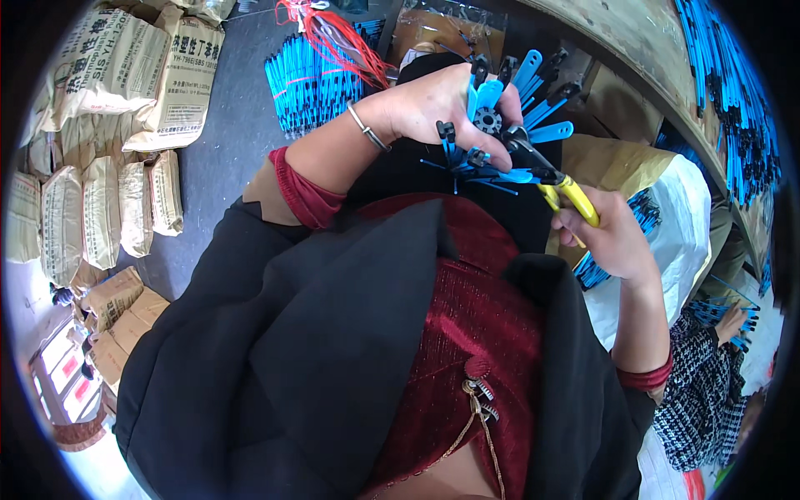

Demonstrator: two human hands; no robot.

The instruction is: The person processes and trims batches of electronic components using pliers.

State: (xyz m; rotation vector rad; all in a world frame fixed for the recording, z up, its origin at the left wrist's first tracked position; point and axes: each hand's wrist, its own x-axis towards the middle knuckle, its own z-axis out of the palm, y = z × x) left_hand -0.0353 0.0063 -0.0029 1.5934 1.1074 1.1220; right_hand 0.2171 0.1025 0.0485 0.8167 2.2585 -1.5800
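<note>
My left hand [437, 104] is closed around a cluster of blue plastic strips with black ends [530, 68]. The strips fan outward around a dark round hub [487, 123] with small holes. Yellow-handled pliers [581, 200] are in my right hand [615, 237], its fingers wrapped round the grips. Their black head reaches to the cluster's lower right side, near my left fingertips. Whether the jaws bite on a strip I cannot tell. A metal bangle [367, 127] circles my left wrist.
Bundled blue strips [312, 87] lie at the far left under red cords [337, 37]. More blue strips [742, 108] heap on a wooden board [633, 42] at right. A white sack [675, 217] stands beside my right arm. Brown paper sacks [100, 200] line the left. Another person's hand [732, 323] works at far right.
</note>
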